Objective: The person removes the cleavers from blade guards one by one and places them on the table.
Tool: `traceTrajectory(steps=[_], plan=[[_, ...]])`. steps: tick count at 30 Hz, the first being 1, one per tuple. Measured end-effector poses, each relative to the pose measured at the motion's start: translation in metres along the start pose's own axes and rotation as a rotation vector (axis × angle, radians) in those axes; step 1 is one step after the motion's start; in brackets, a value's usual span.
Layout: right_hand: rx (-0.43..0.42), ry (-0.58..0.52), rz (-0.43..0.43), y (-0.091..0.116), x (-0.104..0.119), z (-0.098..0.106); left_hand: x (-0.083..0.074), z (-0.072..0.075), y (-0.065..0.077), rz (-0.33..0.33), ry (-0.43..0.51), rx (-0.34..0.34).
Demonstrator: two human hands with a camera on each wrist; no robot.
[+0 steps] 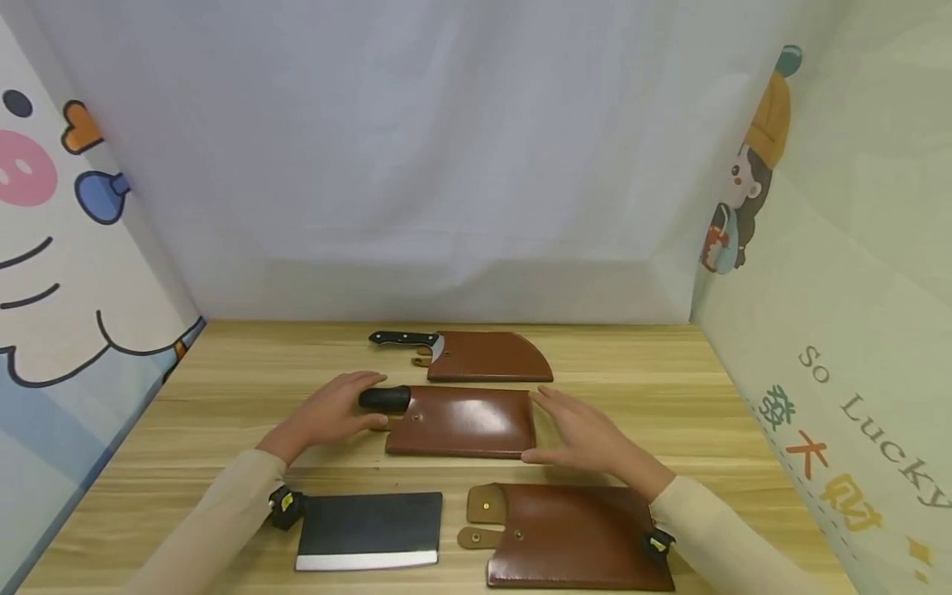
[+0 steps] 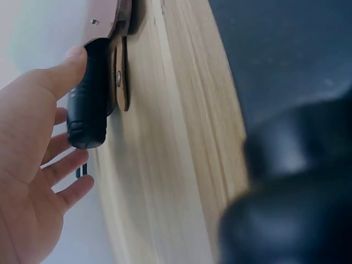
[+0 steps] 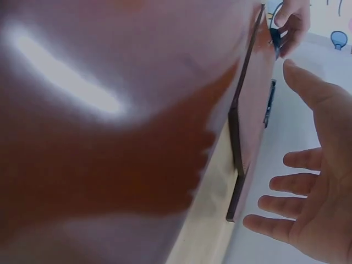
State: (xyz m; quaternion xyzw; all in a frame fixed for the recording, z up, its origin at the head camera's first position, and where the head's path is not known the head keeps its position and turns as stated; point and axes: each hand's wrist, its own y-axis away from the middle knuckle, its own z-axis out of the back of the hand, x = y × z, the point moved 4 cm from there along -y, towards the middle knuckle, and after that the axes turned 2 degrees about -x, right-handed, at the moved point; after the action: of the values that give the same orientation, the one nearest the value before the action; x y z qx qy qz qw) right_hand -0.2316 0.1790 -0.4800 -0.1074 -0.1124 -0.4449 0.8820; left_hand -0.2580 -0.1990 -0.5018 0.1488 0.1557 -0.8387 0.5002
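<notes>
A cleaver lies flat in a brown leather sheath (image 1: pixel 468 426) at the middle of the table, its black handle (image 1: pixel 385 400) pointing left. My left hand (image 1: pixel 330 416) is at that handle, fingers extended and loosely spread; in the left wrist view the thumb (image 2: pixel 69 71) lies beside the handle (image 2: pixel 91 104), and whether they touch I cannot tell. At the sheath's right end is my right hand (image 1: pixel 587 434), its fingertips close to the edge. The right wrist view shows its fingers (image 3: pixel 286 206) straight and spread, with nothing gripped.
Behind lies another knife with a black riveted handle (image 1: pixel 405 338) in a curved brown sheath (image 1: pixel 491 357). A bare dark cleaver blade (image 1: pixel 369 525) is at front left, below my left wrist. At front right, a larger brown sheath (image 1: pixel 573 533) with strap tabs lies partly under my right forearm.
</notes>
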Motion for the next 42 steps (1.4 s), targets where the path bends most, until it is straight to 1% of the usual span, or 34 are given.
traceTrajectory(steps=[4,8,13,16,26,30,35,42], plan=[[0.039,-0.017,0.010,-0.014,-0.003,-0.008,0.005,-0.007,-0.007,0.010,0.040,0.049],[0.094,-0.024,0.004,-0.024,-0.008,-0.016,0.008,-0.014,-0.012,0.016,0.053,0.067],[0.149,-0.022,-0.001,-0.031,-0.011,-0.023,0.006,-0.018,-0.014,0.038,0.067,0.063],[0.162,-0.010,0.002,-0.034,-0.011,-0.026,0.005,-0.018,-0.016,0.057,0.073,0.059],[0.206,0.024,0.000,-0.041,-0.007,-0.032,0.003,-0.018,-0.020,0.076,0.071,0.025],[0.223,0.012,-0.004,-0.043,-0.005,-0.033,0.002,-0.018,-0.020,0.082,0.082,0.012],[0.220,0.027,-0.008,-0.044,-0.005,-0.033,0.003,-0.018,-0.020,0.065,0.084,-0.004],[0.206,0.042,-0.007,-0.042,-0.005,-0.032,0.000,-0.018,-0.019,0.036,0.039,-0.015]])
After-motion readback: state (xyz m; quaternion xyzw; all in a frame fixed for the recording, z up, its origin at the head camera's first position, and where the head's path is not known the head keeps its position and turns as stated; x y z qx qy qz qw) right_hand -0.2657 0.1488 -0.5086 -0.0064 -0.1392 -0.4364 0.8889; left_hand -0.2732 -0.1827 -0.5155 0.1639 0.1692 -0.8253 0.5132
